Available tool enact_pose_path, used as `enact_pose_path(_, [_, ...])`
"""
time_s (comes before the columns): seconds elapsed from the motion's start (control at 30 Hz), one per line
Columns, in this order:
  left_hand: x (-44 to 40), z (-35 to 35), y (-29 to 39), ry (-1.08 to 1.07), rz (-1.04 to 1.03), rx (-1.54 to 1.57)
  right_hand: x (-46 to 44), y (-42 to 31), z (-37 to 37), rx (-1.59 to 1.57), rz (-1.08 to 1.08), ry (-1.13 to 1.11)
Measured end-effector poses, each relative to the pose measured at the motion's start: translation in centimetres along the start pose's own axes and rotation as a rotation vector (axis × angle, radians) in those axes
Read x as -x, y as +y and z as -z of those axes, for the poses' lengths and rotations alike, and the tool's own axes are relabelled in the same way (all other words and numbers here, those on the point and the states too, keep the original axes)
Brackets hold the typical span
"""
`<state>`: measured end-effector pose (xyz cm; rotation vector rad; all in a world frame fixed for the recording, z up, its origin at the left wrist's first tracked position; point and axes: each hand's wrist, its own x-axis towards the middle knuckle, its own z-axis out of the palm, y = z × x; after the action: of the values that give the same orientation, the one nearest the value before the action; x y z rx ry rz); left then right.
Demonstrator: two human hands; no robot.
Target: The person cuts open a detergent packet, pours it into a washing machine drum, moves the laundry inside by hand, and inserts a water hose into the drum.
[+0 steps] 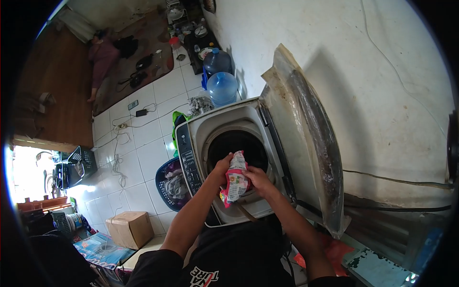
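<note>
A pink and white plastic packet (236, 178) with printed text is held over the open tub of a top-loading washing machine (196, 136). My left hand (222, 169) grips the packet's left edge. On the opposite side, my right hand (257, 180) has its fingers closed on the packet's right edge. Below the packet, the machine's drum (234, 141) looks dark, and its contents cannot be made out. The plastic-covered lid (306, 143) stands raised on the right, against the wall.
A blue laundry basket (165, 191) with clothes stands left of the machine. Beyond it are two water jugs (222, 87) and a green bag (179, 125). Cables (119, 162) and a cardboard box (130, 228) lie on the left. Another person (101, 60) is near the rug (158, 43).
</note>
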<state>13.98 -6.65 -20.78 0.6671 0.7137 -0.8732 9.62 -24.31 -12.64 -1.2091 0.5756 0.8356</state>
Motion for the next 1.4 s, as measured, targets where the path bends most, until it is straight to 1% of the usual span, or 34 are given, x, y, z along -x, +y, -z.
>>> enact_pose_path(0.03, [1.0,-0.6,0.6,-0.005,0.005,-0.007,-0.2,-0.2,-0.1,-0.083,0.129,-0.053])
enact_pose_path(0.07, [2.1,-1.2,1.5,-0.122,0.047,-0.012,-0.5,-0.6,-0.2,-0.162,0.26,-0.109])
enact_pose_path(0.1, [2.6,-1.3,1.8,-0.237,0.089,-0.014,-0.6,-1.1,-0.5,-0.162,0.262,-0.106])
enact_pose_path(0.13, [2.8,-1.1,1.9,-0.238,0.092,-0.015,-0.7,-1.4,-0.9,-0.2,0.367,-0.124])
enact_pose_path(0.17, [3.2,-0.9,2.1,-0.313,0.099,0.041,-0.7,-1.9,-1.0,-0.24,0.472,-0.142])
enact_pose_path(0.2, [3.4,-0.9,2.2,-0.388,0.107,0.096,-0.1,-3.0,-1.3,-0.246,0.476,-0.138])
enact_pose_path(0.23, [3.5,-1.4,2.0,-0.351,0.059,0.108,1.1,-4.9,-1.8,-0.302,0.519,-0.136])
enact_pose_path(0.27, [2.8,-0.8,1.9,-0.35,0.06,0.104,2.5,-6.8,-2.2,-0.357,0.56,-0.136])
enact_pose_path(0.3, [1.5,0.5,1.6,-0.345,0.058,0.022,4.1,-9.1,-2.6,-0.363,0.56,-0.135])
enact_pose_path(0.33, [0.8,1.2,1.4,-0.342,0.058,-0.061,6.0,-11.6,-2.8,-0.364,0.592,-0.195])
enact_pose_path(0.37, [0.8,1.0,1.3,-0.376,-0.007,-0.154,7.3,-13.3,-2.9,-0.362,0.627,-0.254])
enact_pose_path(0.4, [0.5,1.2,1.1,-0.383,-0.005,-0.16,8.1,-14.2,-3.0,-0.362,0.635,-0.248])
enact_pose_path(0.47, [-0.4,2.2,0.8,-0.328,-0.028,-0.118,8.9,-15.4,-3.3,-0.255,0.707,-0.2])
enact_pose_path(0.5, [0.2,1.6,0.8,-0.344,-0.131,-0.166,8.3,-14.7,-3.1,-0.226,0.71,-0.196])
enact_pose_path(0.53, [1.3,0.5,0.8,-0.352,-0.126,-0.175,7.5,-13.7,-3.2,-0.228,0.719,-0.186])
enact_pose_path(0.6, [3.3,-1.3,0.6,-0.299,-0.251,-0.098,5.7,-10.6,-3.6,-0.168,0.769,-0.138])
enact_pose_path(0.63, [3.4,-1.4,0.4,-0.341,-0.287,-0.018,3.6,-8.1,-3.2,-0.172,0.772,-0.124])
enact_pose_path(0.7, [3.8,-0.9,0.5,-0.37,-0.264,-0.045,-0.6,-2.4,-2.3,0.058,0.873,-0.029])
enact_pose_path(0.73, [4.0,-0.7,0.5,-0.394,-0.254,-0.064,-1.2,-0.5,-2.1,0.052,0.873,-0.007])
enact_pose_path(0.77, [4.3,-0.7,0.4,-0.324,-0.186,-0.053,-1.5,1.1,-2.0,0.207,0.899,0.078])
enact_pose_path(0.8, [3.9,-0.2,0.2,-0.336,-0.165,-0.065,-1.4,2.1,-1.9,0.364,0.919,0.166])
enact_pose_path(0.83, [3.4,0.5,-0.1,-0.299,-0.171,-0.15,-0.8,2.6,-1.8,0.355,0.917,0.194])
enact_pose_path(0.87, [2.9,1.1,-0.3,-0.265,-0.18,-0.238,-0.2,2.8,-1.6,0.417,0.861,0.228])
enact_pose_path(0.9, [3.3,0.6,-0.2,-0.312,-0.197,-0.282,0.2,2.9,-1.2,0.478,0.804,0.261])
enact_pose_path(0.93, [4.0,-0.1,-0.1,-0.326,-0.184,-0.298,0.4,3.1,-0.8,0.469,0.808,0.284])
enact_pose_path(1.0, [5.1,-1.1,-0.1,-0.372,-0.126,-0.335,0.9,3.8,-0.2,0.5,0.685,0.412])
enact_pose_path(1.03, [5.2,-1.5,-0.4,-0.356,-0.157,-0.395,1.2,4.2,0.2,0.488,0.685,0.424])
enact_pose_path(1.1, [5.4,-1.9,-0.3,-0.371,-0.121,-0.451,2.1,5.0,1.6,0.536,0.561,0.335])
enact_pose_path(1.13, [5.3,-1.7,-0.2,-0.38,-0.099,-0.495,3.1,5.7,2.1,0.529,0.565,0.336])
enact_pose_path(1.2, [4.2,-1.1,-0.6,-0.392,-0.144,-0.493,6.0,7.4,3.3,0.76,0.669,0.266])
enact_pose_path(1.23, [3.9,-0.7,-0.9,-0.406,-0.185,-0.483,7.8,8.1,4.5,0.834,0.67,0.184])
enact_pose_path(1.27, [4.0,-0.6,-1.2,-0.398,-0.184,-0.485,10.2,8.7,6.0,0.908,0.665,0.102])
enact_pose_path(1.33, [3.6,-1.0,-1.8,-0.323,-0.193,-0.504,16.0,7.4,9.1,0.725,0.364,-0.143])
enact_pose_path(1.4, [3.5,-0.8,-1.7,-0.3,-0.197,-0.47,20.3,8.0,12.7,0.384,0.384,-0.226])
